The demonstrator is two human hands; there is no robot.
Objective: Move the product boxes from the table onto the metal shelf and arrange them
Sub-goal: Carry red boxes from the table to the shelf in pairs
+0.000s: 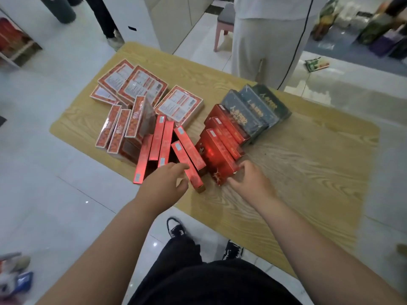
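Many product boxes crowd the wooden table (308, 164). Several shiny red boxes (161, 142) stand on edge near the front left, and my left hand (164, 183) reaches among them with relaxed fingers, touching the nearest slim red box (187, 170). A leaning row of red boxes (222, 137) runs back into three dark blue-grey boxes (255, 106). My right hand (251, 181) has its fingers curled round the near end of the front red box (218, 159) of that row. Flat red-and-white boxes (141, 84) lie at the back left.
A person in light trousers (268, 45) stands at the table's far edge. A pink stool (224, 20) is behind. A shelf with red goods (13, 40) shows at far left. Packages lie on the floor at right (317, 63). My shoes (176, 227) are under the table's front edge.
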